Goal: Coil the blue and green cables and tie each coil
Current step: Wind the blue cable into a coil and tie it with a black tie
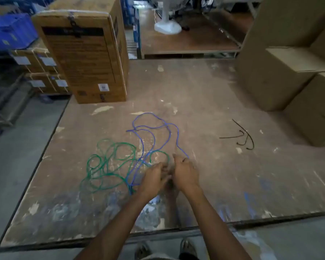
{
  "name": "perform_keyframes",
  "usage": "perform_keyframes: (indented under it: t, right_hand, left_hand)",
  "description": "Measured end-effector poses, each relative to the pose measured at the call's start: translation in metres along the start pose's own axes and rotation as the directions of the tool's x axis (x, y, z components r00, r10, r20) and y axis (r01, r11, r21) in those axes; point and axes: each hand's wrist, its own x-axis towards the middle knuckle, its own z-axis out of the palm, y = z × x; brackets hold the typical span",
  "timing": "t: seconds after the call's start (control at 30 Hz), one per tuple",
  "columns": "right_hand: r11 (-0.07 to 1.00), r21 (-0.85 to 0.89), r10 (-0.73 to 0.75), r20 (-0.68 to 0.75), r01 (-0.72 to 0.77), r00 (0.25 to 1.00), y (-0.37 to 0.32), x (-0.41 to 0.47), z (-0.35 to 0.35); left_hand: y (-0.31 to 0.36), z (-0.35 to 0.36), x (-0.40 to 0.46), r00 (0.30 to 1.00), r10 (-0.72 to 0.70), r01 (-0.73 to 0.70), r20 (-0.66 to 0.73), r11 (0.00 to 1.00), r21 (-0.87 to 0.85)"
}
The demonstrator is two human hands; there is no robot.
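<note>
The blue cable [154,128] is being pinched by the right hand [185,173] and the left hand [154,178], beside the green cable [109,166] lying loose on the bench [214,175].

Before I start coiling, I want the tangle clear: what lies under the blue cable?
Green cable loops pass beneath the blue cable near the hands; elsewhere bare table. The hands hide the crossing's near end.

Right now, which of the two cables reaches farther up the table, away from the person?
The blue cable: its loops stretch farthest away, while the green cable lies bunched left.
</note>
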Motion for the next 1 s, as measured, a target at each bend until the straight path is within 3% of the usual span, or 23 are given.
perform_keyframes:
  t: [0.3, 0.53, 0.67, 0.73, 0.87, 1.0]
  right_hand:
    - [0.993, 0.105, 0.049, -0.022, -0.046, 0.999, 0.003, -0.003, 0.016]
    - [0.983, 0.17, -0.069, -0.005, 0.069, 0.998, 0.029, -0.013, 0.013]
    - [0.976, 0.172, -0.114, -0.131, 0.136, 0.985, 0.036, -0.01, 0.0]
    - [0.948, 0.226, -0.176, -0.22, 0.226, 0.959, 0.043, -0.009, -0.012]
    - [0.909, 0.151, -0.291, -0.437, 0.389, 0.851, 0.051, -0.006, -0.045]
    - [0.846, 0.196, -0.309, -0.577, 0.496, 0.756, 0.049, -0.014, -0.085]
  left_hand:
    - [0.002, 0.004, 0.011, 0.984, 0.047, -0.088, 0.173, 0.967, 0.24]
    - [-0.006, 0.018, 0.013, 0.992, 0.111, -0.121, 0.062, 0.974, 0.192]
    - [-0.001, 0.003, 0.017, 0.994, 0.088, -0.086, -0.062, 0.996, 0.039]
    - [0.009, -0.013, 0.021, 0.994, 0.034, -0.051, -0.105, 0.984, -0.172]
    - [0.037, -0.048, 0.027, 0.999, -0.052, 0.047, 0.009, 0.777, -0.628]
    - [0.061, -0.082, 0.019, 1.0, -0.019, 0.012, 0.001, 0.592, -0.806]
